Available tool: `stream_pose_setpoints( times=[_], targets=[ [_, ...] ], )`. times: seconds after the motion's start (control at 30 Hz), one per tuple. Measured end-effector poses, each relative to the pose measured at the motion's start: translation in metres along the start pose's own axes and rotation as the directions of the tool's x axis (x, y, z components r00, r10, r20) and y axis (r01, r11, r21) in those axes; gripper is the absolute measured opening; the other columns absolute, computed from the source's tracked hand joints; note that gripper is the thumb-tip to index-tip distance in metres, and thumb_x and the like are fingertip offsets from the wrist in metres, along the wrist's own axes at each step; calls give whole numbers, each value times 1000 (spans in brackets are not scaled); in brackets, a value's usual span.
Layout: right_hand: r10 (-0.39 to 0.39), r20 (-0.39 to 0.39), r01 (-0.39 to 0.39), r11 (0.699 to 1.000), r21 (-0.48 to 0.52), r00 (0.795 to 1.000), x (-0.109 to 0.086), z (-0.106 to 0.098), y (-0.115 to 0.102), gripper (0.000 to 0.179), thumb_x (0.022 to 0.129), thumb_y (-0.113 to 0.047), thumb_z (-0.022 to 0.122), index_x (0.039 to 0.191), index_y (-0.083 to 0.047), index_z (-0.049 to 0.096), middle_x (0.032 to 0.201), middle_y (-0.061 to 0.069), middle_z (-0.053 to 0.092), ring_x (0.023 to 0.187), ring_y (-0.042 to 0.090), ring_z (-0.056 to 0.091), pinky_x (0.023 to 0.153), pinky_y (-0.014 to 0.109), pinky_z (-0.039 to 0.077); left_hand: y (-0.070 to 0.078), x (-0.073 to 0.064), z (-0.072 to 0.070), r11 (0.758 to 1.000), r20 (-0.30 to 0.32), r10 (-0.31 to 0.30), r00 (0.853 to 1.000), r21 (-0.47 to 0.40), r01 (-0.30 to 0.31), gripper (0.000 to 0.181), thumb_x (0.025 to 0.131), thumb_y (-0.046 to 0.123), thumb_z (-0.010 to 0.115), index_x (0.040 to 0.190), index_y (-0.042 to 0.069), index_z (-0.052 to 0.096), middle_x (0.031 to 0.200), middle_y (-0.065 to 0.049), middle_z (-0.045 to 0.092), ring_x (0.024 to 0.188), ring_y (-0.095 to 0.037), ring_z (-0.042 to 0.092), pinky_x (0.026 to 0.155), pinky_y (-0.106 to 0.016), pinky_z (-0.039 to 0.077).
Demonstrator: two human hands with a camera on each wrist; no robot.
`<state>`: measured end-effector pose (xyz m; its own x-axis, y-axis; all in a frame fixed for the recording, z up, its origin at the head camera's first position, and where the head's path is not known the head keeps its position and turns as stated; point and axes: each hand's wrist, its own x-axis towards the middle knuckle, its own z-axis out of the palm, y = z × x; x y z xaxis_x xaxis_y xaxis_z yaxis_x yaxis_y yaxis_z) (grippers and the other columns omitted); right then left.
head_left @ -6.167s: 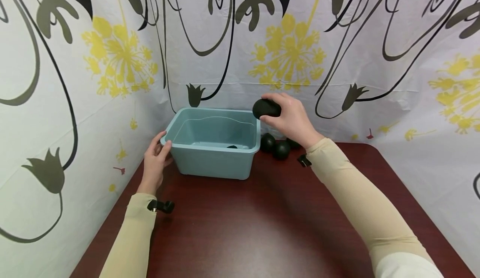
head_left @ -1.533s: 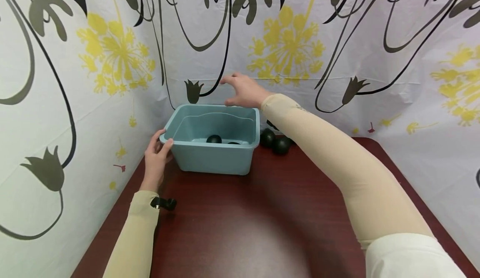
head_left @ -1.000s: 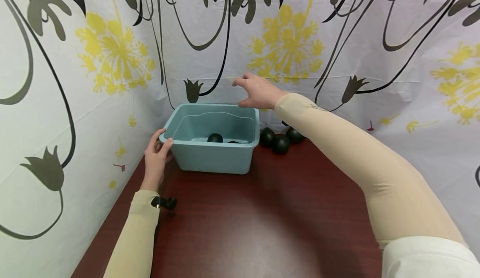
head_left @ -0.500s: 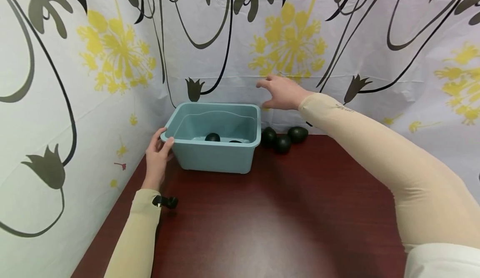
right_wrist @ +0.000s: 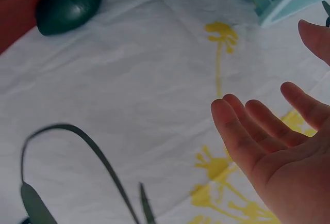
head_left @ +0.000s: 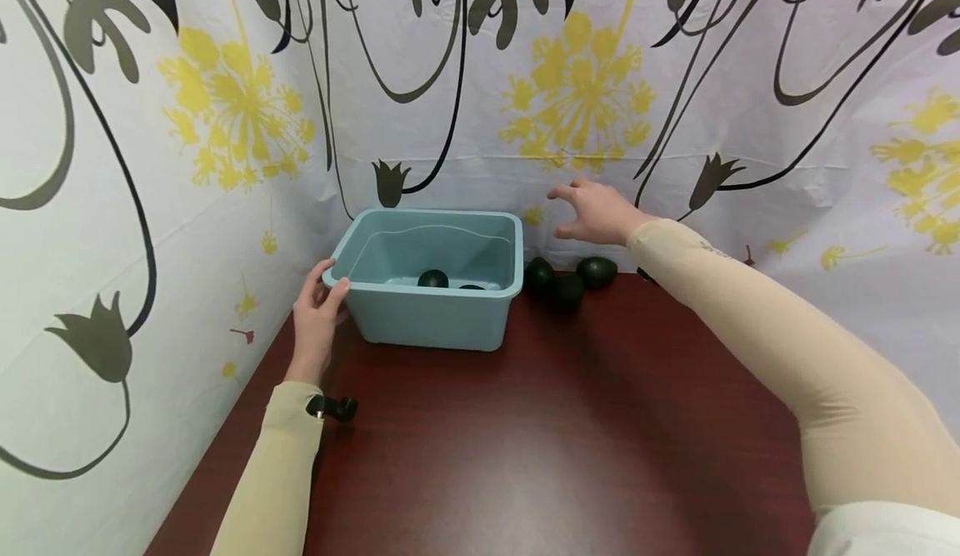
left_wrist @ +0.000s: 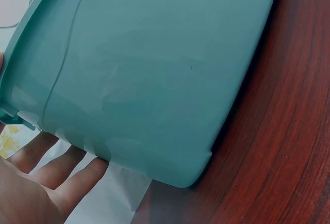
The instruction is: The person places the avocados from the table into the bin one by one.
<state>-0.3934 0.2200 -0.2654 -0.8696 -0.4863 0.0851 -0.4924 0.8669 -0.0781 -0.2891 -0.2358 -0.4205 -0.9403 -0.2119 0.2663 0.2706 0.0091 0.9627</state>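
Note:
My left hand (head_left: 313, 323) grips the near left corner of a light blue plastic tub (head_left: 427, 318), thumb at the front and fingers along its left side. In the left wrist view the fingers lie against the tub's outer wall. One dark green avocado (head_left: 432, 279) shows inside the tub, with a sliver of another dark one (head_left: 472, 288) beside it. My right hand (head_left: 596, 212) hovers with parted fingers and holds nothing. Below it, right of the tub, three avocados (head_left: 597, 272) lie close together. The right wrist view shows one avocado (right_wrist: 69, 7) apart from the fingers.
The tub stands on a dark red-brown wooden table (head_left: 450, 448). A white cloth (head_left: 570, 122) with floral print hangs close behind it and along the left side. A small black device (head_left: 333, 408) is strapped to the left wrist.
An avocado the right hand held earlier is now in the tub. The emptied right hand has moved right from above the tub and sunk toward the avocados outside. The left hand stays put.

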Motion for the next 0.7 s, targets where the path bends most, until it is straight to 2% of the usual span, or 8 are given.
stream_pose_setpoints(
  times=[0.4, 0.63, 0.7],
  targets=[
    [56, -26, -51, 986, 159, 998, -13, 48, 30, 65, 92, -39, 73, 147, -14, 50, 144, 23, 46, 123, 43, 50, 95, 60, 44, 2, 0, 2, 1000, 0, 11, 1000, -9, -11, 59, 96, 33, 70, 150, 24, 48, 150, -15, 46, 133, -29, 46, 100, -68, 38],
    [110, -47, -96, 966, 241, 993, -21, 79, 41, 62, 93, -38, 72, 145, -12, 51, 136, 21, 52, 122, 39, 50, 94, 59, 44, 2, -1, 3, 1000, -5, -18, 1000, -1, 18, 60, 95, 37, 71, 150, 27, 48, 152, -12, 44, 134, -28, 45, 101, -67, 37],
    [119, -44, -103, 959, 262, 992, -24, 89, 44, 62, 93, -38, 73, 145, -10, 51, 137, 21, 52, 123, 39, 50, 95, 58, 44, -3, 2, 1, 1000, -11, -22, 1000, -1, 22, 59, 95, 37, 71, 149, 29, 49, 152, -12, 45, 134, -28, 45, 101, -66, 38]
  ],
)
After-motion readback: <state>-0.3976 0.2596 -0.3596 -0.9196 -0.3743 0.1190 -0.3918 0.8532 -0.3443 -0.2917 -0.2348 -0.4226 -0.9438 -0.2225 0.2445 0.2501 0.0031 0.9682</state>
